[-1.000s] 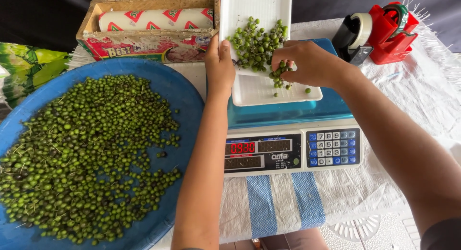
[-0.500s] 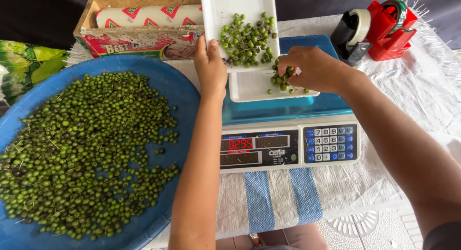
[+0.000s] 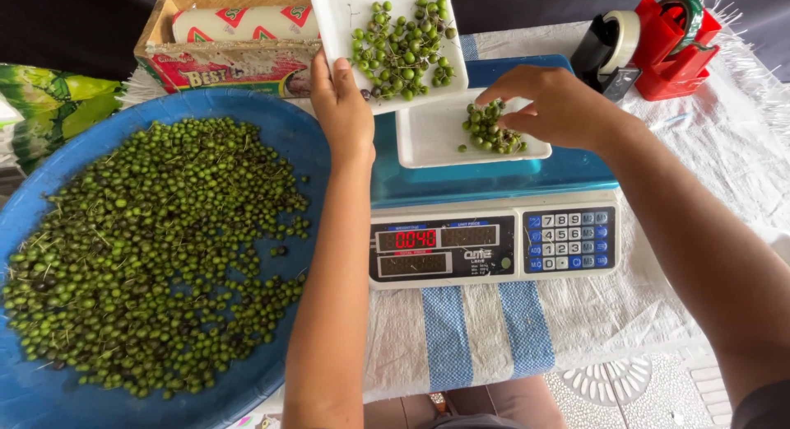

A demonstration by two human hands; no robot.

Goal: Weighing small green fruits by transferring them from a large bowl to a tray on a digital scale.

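The left hand [image 3: 344, 108] holds a white foam tray [image 3: 387, 42] of green berries tilted over a second white tray [image 3: 436, 137] on the blue scale [image 3: 494, 182]; the right hand [image 3: 559, 108] touches a small berry pile [image 3: 491, 128] there.

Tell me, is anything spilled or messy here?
Nothing has spilled. The left hand holds a white tray of green berries tilted over a second tray on the scale, and the right hand touches the small pile there.
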